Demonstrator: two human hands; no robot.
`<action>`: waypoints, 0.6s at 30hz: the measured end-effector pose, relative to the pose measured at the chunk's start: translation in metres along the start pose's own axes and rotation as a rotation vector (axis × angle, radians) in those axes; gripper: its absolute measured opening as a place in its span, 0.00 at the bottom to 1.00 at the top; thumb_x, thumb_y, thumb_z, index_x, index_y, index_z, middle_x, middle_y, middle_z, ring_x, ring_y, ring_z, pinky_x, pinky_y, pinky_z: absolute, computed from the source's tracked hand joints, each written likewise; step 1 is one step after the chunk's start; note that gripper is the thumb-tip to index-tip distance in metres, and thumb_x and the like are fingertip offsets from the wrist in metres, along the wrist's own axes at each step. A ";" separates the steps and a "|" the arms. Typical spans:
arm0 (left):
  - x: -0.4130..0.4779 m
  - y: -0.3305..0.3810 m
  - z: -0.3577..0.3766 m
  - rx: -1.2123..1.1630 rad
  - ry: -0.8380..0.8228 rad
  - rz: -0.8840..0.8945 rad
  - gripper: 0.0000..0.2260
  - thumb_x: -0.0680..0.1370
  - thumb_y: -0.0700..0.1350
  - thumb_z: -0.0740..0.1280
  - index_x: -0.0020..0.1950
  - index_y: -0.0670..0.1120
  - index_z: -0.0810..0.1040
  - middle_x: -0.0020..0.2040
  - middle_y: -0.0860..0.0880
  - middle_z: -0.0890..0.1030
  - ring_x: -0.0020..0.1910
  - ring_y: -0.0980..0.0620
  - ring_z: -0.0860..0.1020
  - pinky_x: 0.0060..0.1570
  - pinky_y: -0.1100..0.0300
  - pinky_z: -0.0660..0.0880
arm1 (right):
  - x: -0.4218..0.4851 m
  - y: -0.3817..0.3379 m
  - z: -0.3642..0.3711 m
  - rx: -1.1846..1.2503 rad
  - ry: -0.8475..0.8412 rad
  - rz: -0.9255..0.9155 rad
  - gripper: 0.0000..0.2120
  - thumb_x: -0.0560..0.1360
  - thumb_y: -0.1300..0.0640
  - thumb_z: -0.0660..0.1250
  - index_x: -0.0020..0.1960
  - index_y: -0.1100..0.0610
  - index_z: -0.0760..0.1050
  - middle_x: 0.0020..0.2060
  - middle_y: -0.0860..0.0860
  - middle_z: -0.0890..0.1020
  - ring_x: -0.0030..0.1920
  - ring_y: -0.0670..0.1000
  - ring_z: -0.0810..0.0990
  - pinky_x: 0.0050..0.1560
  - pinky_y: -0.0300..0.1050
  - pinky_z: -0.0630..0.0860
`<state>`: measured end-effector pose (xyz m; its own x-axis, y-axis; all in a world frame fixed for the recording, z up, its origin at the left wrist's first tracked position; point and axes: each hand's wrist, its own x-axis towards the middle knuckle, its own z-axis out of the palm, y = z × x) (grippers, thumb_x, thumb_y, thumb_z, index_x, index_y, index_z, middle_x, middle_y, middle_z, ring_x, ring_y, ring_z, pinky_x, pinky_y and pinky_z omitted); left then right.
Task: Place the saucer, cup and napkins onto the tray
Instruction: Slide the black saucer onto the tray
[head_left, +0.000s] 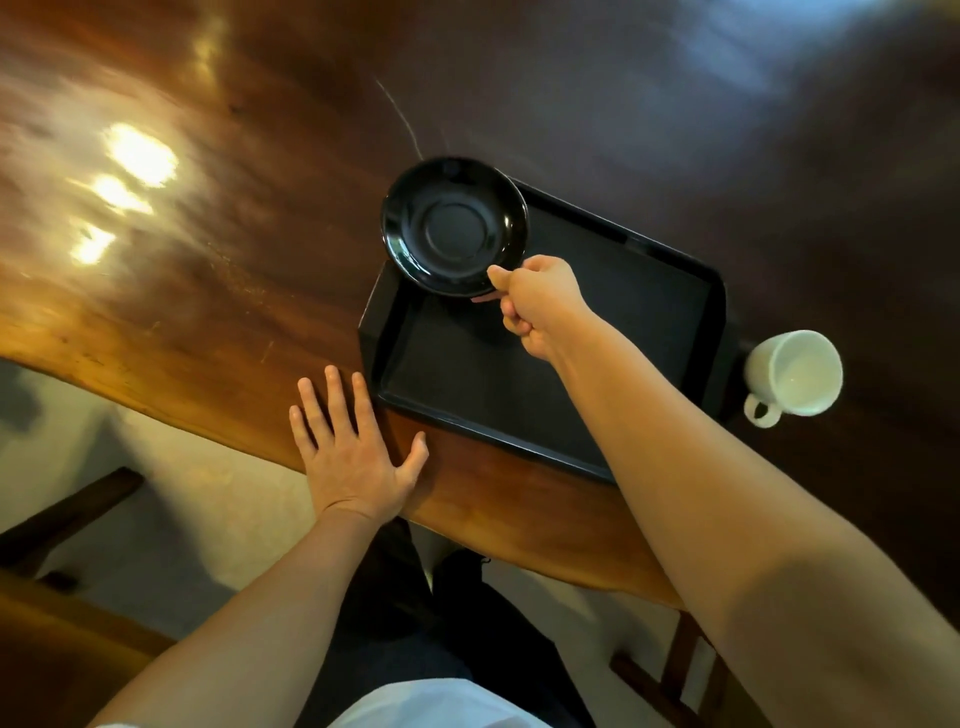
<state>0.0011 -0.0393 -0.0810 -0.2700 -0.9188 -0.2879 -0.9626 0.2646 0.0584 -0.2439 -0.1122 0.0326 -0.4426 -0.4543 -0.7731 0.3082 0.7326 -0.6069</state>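
Note:
My right hand (537, 304) pinches the near rim of a glossy black saucer (454, 226) and holds it tilted in the air over the far left corner of the black tray (519, 384). The tray lies near the table's front edge with nothing on it. A white cup (792, 374) stands upright on the table just right of the tray, its handle towards me. My left hand (350, 449) rests flat on the table edge, fingers spread, just left of the tray. No napkins are in view.
The brown wooden table (208, 270) stretches far to the left and back, with bright light reflections on it. Its curved front edge runs under my left hand. Below it are the floor, my legs and a wooden chair frame (675, 670).

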 end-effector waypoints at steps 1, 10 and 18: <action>0.000 0.000 0.000 -0.002 0.005 0.001 0.46 0.75 0.73 0.56 0.84 0.44 0.54 0.84 0.40 0.51 0.83 0.36 0.45 0.80 0.38 0.43 | 0.001 0.003 -0.006 0.009 0.013 0.010 0.04 0.83 0.62 0.64 0.56 0.61 0.73 0.49 0.62 0.86 0.21 0.42 0.68 0.18 0.33 0.64; 0.000 0.000 -0.001 -0.009 0.028 0.003 0.46 0.75 0.72 0.55 0.83 0.43 0.53 0.84 0.39 0.52 0.83 0.35 0.46 0.79 0.37 0.46 | 0.019 0.033 -0.034 0.069 0.090 0.100 0.05 0.82 0.61 0.65 0.53 0.58 0.69 0.40 0.57 0.79 0.18 0.42 0.66 0.17 0.35 0.61; -0.001 0.000 0.000 -0.002 0.029 0.002 0.45 0.75 0.71 0.55 0.83 0.43 0.53 0.84 0.39 0.53 0.83 0.35 0.47 0.79 0.37 0.46 | 0.031 0.042 -0.029 0.105 0.124 0.137 0.07 0.82 0.60 0.66 0.58 0.58 0.70 0.51 0.63 0.85 0.22 0.44 0.67 0.18 0.36 0.63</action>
<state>0.0008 -0.0387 -0.0808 -0.2723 -0.9264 -0.2599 -0.9621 0.2657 0.0608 -0.2685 -0.0806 -0.0114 -0.4886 -0.2839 -0.8251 0.4560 0.7231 -0.5188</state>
